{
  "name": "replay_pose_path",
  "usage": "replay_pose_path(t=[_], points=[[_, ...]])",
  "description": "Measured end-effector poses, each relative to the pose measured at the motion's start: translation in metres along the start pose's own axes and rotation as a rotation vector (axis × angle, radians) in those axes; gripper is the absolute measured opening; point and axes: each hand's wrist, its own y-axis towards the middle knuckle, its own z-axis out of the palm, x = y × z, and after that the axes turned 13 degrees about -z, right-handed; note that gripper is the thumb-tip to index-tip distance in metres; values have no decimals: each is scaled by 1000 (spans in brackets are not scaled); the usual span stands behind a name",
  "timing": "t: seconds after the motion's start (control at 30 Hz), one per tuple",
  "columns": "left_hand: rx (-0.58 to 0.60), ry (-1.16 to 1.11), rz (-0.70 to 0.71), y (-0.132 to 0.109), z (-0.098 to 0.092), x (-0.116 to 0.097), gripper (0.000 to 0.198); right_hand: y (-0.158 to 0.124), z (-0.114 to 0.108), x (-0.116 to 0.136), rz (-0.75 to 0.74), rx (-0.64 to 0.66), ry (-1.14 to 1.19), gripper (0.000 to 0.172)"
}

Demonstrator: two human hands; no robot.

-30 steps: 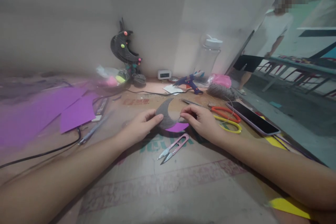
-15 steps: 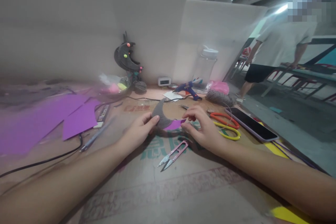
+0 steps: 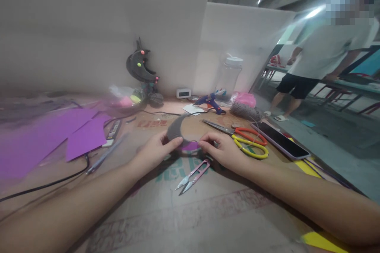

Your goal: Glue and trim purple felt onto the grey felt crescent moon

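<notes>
My left hand [image 3: 154,151] and my right hand [image 3: 222,149] both pinch a crescent-shaped piece [image 3: 175,127] that is wrapped in grey yarn for most of its length, with a purple end [image 3: 190,146] showing between my fingertips. The piece is tilted up off the cardboard-covered table [image 3: 208,209]. Small pink thread snips [image 3: 192,173] lie on the cardboard just in front of my hands. Orange and yellow scissors [image 3: 246,139] lie to the right of my right hand.
Purple paper sheets [image 3: 71,134] and a black cable [image 3: 59,178] lie at left. At the back stand a dark crescent ornament [image 3: 139,65], a blue glue gun [image 3: 211,101], a clear jar [image 3: 230,75], grey yarn [image 3: 245,111] and a phone [image 3: 280,140]. A person in white stands at right [image 3: 323,55].
My hands have drawn closer together on the crescent and turned it, so less of the purple end shows. The person at right has stepped nearer.
</notes>
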Motion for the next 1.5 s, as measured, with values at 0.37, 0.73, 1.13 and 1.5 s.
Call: replay_pose_path(t=[0.37,0.73,1.13,1.5], points=[[32,24,-1,-2,-2,1,42,3,-1,-3,64,-82,407,25],[43,46,6,0,-2,5,42,2,4,-10,155,63,616,31],[35,129,-15,-4,-1,0,36,6,6,3,-154,-11,12,4],[40,154,-21,-5,0,-1,36,7,9,5,-94,-31,19,8]])
